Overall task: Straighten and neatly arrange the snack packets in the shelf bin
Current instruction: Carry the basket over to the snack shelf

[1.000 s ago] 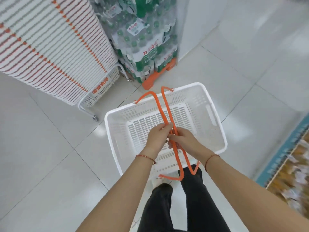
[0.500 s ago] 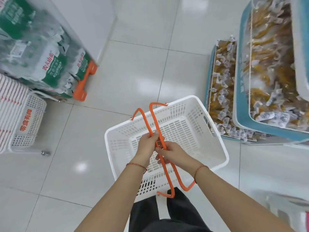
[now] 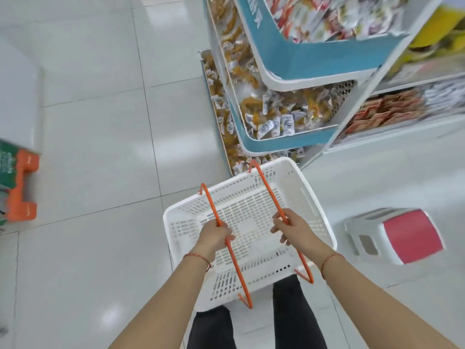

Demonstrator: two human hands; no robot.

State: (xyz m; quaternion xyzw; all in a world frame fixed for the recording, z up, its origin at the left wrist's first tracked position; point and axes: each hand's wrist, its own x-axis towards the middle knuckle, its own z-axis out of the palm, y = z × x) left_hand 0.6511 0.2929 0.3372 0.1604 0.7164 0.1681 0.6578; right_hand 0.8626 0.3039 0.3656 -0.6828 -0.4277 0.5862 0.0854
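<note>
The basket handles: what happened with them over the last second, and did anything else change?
The two orange handles, held together over the middle a second ago, are now spread apart: the left hand grips the left handle and the right hand grips the right handle. The person has also turned from the stacked baskets to the snack shelf bins. The white basket stays empty, carried by both hands.

One white perforated plastic shopping basket (image 3: 312, 197) with two thin orange wire handles (image 3: 232, 250). Two hands: left (image 3: 214, 238), right (image 3: 293, 229). Three stacked blue-rimmed shelf bins (image 3: 289, 142), perhaps more out of view. One white plastic stool with a red top (image 3: 402, 235). Small snack packets (image 3: 279, 122) blurred, uncountable.
</note>
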